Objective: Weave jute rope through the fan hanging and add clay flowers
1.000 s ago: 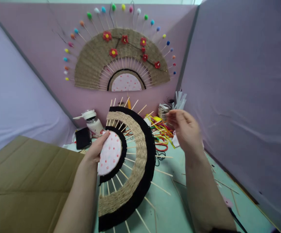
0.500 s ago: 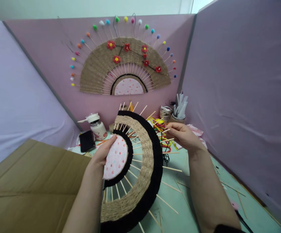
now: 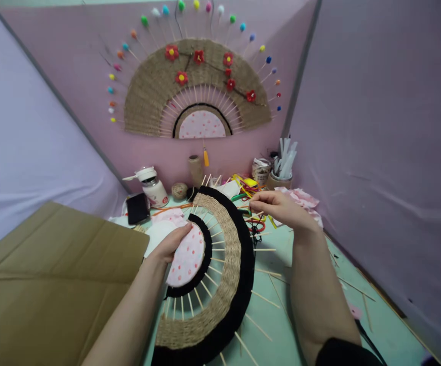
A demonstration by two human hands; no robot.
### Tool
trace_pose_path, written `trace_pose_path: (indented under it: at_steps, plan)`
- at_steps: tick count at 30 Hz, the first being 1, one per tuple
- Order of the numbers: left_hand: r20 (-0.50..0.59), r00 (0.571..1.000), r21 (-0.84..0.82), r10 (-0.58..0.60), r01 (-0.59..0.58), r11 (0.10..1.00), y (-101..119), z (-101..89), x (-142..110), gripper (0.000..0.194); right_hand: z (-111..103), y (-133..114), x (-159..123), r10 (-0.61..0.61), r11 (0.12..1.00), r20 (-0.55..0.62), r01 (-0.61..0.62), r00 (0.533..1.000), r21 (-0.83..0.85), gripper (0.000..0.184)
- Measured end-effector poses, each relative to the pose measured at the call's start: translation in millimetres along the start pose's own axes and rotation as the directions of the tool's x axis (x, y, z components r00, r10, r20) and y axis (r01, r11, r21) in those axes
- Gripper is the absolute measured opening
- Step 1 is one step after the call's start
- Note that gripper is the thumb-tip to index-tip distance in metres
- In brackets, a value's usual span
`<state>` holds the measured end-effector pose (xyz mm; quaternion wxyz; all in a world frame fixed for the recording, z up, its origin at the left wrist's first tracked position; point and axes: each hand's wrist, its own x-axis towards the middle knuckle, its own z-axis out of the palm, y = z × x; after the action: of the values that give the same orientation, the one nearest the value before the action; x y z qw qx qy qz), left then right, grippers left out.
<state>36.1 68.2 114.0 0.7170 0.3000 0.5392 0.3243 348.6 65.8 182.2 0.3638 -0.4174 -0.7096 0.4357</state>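
Note:
My left hand point(image 3: 171, 243) grips a half-round woven fan point(image 3: 232, 254) by its pink-spotted centre point(image 3: 188, 259), thumb on top. The fan stands tilted on its side, its curved edge facing right. Thin wooden sticks fan out through a black inner band, a tan woven band and a wide black outer band point(image 3: 246, 259), and their bare tips stick out beyond it. At the upper right of that rim, my right hand point(image 3: 281, 207) is closed in a pinch on a black cord. The cord's loose tangle point(image 3: 256, 231) dangles beside the stick tips.
A finished fan point(image 3: 144, 96) with red flowers and pompoms hangs on the pink back wall. Cardboard point(image 3: 53, 284) covers the left front. Behind stand a white bottle point(image 3: 155, 192), a phone point(image 3: 137, 208), a twine ball point(image 3: 179, 191) and a jar of white strips point(image 3: 280, 180). Loose sticks point(image 3: 357, 290) lie right.
My right hand came down and inward to the fan's outer edge, bringing the black cord along the stick tips. The fan, still in my left hand, shifted slightly right and down.

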Motion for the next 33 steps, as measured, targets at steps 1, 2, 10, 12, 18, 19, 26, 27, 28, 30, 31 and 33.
trace_pose_path:
  at_steps: [1,2,10,12,18,19,26,27,28,30,31,33]
  plan:
    - [-0.008,1.000,0.020,0.000,0.000,1.000,-4,-3.3,-2,0.028,0,-1,0,0.000,1.000,0.041,0.001,0.999,-0.020,0.030]
    - [-0.013,1.000,0.038,0.000,0.001,0.999,-8,-6.4,-3,0.028,1,-2,-1,0.001,0.999,0.074,0.002,0.997,-0.036,0.030]
    - [0.011,1.000,0.121,0.004,-0.005,0.993,-23,-21.3,-7,0.029,2,-15,-11,0.082,0.979,0.126,-0.056,0.989,-0.194,0.034]
    - [-0.008,1.000,0.144,0.019,-0.018,0.989,-24,-23.5,-8,0.029,1,-18,-14,0.086,0.976,0.106,-0.062,0.991,-0.211,0.033]
    - [0.037,0.999,0.205,0.030,-0.037,0.978,-21,-23.3,-17,0.030,3,-20,-14,0.011,0.988,0.108,0.006,0.994,-0.154,0.031]
    - [0.041,0.999,0.207,0.033,-0.041,0.977,-20,-22.0,-19,0.030,4,-20,-14,-0.002,0.990,0.114,0.018,0.993,-0.138,0.030]
    - [-0.019,0.999,0.138,0.048,-0.045,0.989,-11,-14.8,-28,0.026,-1,-23,-23,-0.069,0.997,-0.059,0.066,0.996,-0.049,0.031]
    - [-0.025,0.998,0.129,0.050,-0.047,0.991,-11,-14.8,-28,0.026,-2,-23,-24,-0.066,0.997,-0.081,0.062,0.995,-0.050,0.031]
    - [-0.028,0.998,0.123,0.049,-0.045,0.991,-11,-15.0,-29,0.025,-2,-23,-24,-0.063,0.997,-0.094,0.058,0.994,-0.053,0.031]
    - [-0.024,0.999,0.122,0.038,-0.035,0.992,-13,-15.9,-28,0.026,0,-24,-23,-0.062,0.997,-0.103,0.057,0.993,-0.052,0.030]
    - [-0.016,0.999,0.129,0.032,-0.029,0.991,-14,-16.5,-28,0.026,2,-24,-22,-0.063,0.997,-0.101,0.058,0.993,-0.049,0.030]
    - [0.009,1.000,0.153,0.021,-0.022,0.988,-16,-17.7,-26,0.027,7,-25,-18,-0.072,0.997,-0.083,0.068,0.994,-0.047,0.029]
